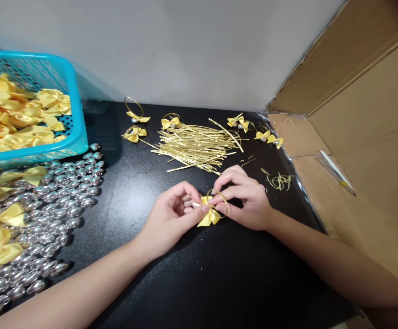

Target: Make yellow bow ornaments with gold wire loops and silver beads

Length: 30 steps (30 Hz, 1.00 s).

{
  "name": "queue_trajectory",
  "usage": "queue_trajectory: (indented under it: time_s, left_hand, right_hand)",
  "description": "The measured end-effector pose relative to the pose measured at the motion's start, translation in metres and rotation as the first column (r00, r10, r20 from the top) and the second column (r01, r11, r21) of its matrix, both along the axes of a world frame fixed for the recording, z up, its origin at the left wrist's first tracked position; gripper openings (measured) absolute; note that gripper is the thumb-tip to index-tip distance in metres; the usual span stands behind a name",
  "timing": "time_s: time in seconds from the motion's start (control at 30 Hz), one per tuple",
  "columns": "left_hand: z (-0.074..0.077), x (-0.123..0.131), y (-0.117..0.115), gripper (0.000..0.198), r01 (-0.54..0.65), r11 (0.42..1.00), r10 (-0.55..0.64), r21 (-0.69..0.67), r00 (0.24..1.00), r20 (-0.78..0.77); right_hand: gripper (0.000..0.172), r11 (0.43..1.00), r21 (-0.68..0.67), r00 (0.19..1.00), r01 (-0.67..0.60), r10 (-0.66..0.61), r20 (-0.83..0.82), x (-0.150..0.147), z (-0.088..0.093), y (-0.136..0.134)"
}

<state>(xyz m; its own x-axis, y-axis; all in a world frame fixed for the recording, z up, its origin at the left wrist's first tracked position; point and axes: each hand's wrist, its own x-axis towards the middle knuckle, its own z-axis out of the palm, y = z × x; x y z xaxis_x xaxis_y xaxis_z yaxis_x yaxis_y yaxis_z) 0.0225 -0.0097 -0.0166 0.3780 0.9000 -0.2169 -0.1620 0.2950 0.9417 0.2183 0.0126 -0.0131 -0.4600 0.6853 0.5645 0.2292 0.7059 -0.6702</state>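
Note:
Between my two hands, just above the black table, is a yellow ribbon bow (208, 219). My left hand (176, 208) pinches its left side between thumb and fingers. At the bow's right side, the thumb and fingers of my right hand (245, 198) close on a gold twist tie (223, 197) bent into a loop. The bow's knot is partly covered by fingertips. Beyond my hands lies a pile of straight gold twist ties (199, 144). Several finished-looking yellow bows with gold loops and small silver beads, such as one bow (134, 135), lie around that pile.
A blue basket (77, 114) of yellow bows stands at the left. Many silver beads (62, 196) and some loose bows (2, 249) spread before it. Gold wire scraps (280, 181) lie right of my hands. A utility knife (337, 171) rests on cardboard (308, 196) at the right.

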Motion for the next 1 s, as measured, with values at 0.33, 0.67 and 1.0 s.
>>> queue_trajectory:
  time_s: [0.33, 0.67, 1.0]
  left_hand:
    - [0.0015, 0.0004, 0.0008, 0.022, 0.014, 1.0, -0.014, -0.011, 0.999, 0.03]
    - [0.0016, 0.0011, -0.0001, 0.022, 0.014, 1.0, -0.013, -0.02, 0.999, 0.036]
    - [0.0026, 0.0012, 0.0009, 0.024, 0.011, 1.0, -0.011, -0.005, 1.0, 0.019]
  right_hand:
    - [0.007, 0.997, -0.082, 1.0, -0.003, 0.002, -0.005, -0.0004, 0.001, -0.0005]
    - [0.015, 0.961, -0.27, 0.998, -0.065, 0.068, 0.0, 0.0016, 0.0003, 0.0018]
    - [0.017, 0.96, -0.274, 0.997, -0.056, 0.041, -0.06, -0.0015, -0.0027, 0.0023]
